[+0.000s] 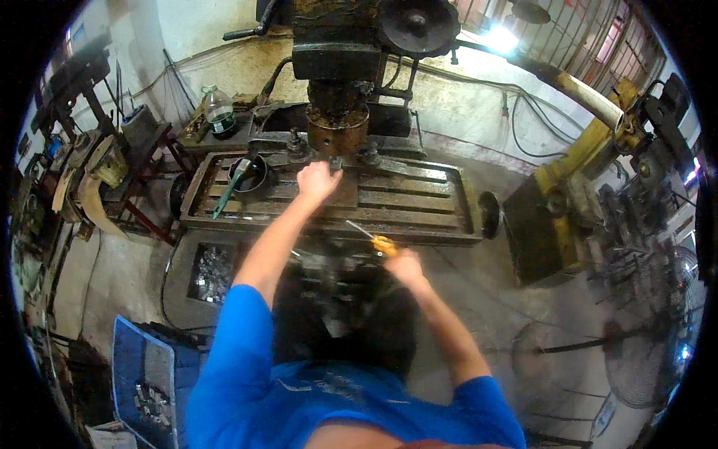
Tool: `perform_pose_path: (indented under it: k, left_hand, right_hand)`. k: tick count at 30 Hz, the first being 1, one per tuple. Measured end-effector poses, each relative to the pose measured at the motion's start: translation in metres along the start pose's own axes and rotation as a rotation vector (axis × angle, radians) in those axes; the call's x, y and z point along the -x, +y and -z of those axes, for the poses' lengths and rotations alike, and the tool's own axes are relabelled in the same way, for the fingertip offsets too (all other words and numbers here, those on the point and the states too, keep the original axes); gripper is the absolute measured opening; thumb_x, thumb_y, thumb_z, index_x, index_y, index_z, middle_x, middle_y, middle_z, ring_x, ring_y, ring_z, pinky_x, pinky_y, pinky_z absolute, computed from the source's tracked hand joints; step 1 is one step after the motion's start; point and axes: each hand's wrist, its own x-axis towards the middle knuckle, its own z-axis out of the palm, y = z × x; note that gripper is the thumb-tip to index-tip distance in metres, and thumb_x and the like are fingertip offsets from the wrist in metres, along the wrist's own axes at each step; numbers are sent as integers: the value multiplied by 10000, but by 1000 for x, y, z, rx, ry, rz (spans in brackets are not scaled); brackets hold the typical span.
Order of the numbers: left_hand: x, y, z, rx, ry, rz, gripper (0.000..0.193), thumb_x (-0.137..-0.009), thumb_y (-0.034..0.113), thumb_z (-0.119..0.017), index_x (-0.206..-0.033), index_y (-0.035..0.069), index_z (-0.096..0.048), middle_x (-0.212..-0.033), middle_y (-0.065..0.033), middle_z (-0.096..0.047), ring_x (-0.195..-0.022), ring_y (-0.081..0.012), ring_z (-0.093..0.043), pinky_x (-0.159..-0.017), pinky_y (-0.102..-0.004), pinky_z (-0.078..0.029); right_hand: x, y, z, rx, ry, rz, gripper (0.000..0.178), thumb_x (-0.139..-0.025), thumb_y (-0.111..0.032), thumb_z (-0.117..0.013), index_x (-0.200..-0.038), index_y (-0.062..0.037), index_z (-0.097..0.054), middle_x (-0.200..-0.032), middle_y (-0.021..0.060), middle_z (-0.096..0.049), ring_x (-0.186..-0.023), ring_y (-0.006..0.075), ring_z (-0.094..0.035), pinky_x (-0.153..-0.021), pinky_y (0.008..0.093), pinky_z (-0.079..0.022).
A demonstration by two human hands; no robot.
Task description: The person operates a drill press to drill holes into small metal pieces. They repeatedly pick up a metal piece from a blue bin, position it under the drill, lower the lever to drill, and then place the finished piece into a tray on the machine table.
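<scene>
Head camera: my right hand point(406, 267) curls firmly around the yellow tool point(384, 245), just off the slotted tabletop's point(411, 199) near edge. It should feel light, rigid, perhaps oily; best held by its thick end, not the thin rod point(359, 228). Whether my left hand point(318, 182), below the spindle point(338, 133), grips anything, I can't tell.

You are in a metalworking workshop: a heavy, grimy machine head point(331, 60) stands over a slotted metal worktop point(407, 198) in front of you. A heap of small metal pieces point(213, 275) lies on your left, a blue bin point(132, 355) holds more, and a bulky yellow-and-dark machine point(550, 217) stands to your right, near a stained wall point(475, 101).
</scene>
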Motion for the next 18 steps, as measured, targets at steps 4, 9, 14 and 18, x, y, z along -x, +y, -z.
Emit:
perform_pose_path:
  k: [4, 9, 14, 18]
  left_hand:
    - [3, -14, 13, 71, -31, -15, 423, -700, 415, -646, -888, 39, -592, -772, -170, -624, -764, -332, -611, -656, -436, -485]
    - [-7, -15, 17, 66, -86, -51, 389, -671, 295, -678, -916, 16, -561, -855, -186, -619, -836, -339, -601, -716, -431, -486]
    - [-28, -17, 9, 137, -218, -35, 413, -643, 302, -682, -933, 23, -591, -933, -189, -613, -899, -324, -589, -793, -405, -477]
    - [-34, -33, -1, 231, -304, 86, 428, -627, 314, -689, -923, 20, -593, -941, -187, -612, -915, -322, -586, -796, -402, -475]
  right_hand:
    - [30, -35, 66, 9, -8, -16, 391, -579, -201, -581, -892, 25, -638, -867, 250, -608, -844, 374, -598, -777, 391, -475]
    - [41, -77, 198, -210, 172, 165, 418, -563, -94, -571, -958, 31, -628, -885, 166, -650, -826, 199, -624, -763, 293, -477]
    - [5, -121, 372, -677, 605, 839, 539, -649, -92, -495, -1148, 110, -471, -1127, 195, -544, -1057, 302, -530, -948, 375, -394]
    - [31, -236, 411, -749, 628, 1018, 586, -695, -323, -510, -1136, 63, -484, -1147, 179, -507, -1083, 292, -487, -992, 478, -312]
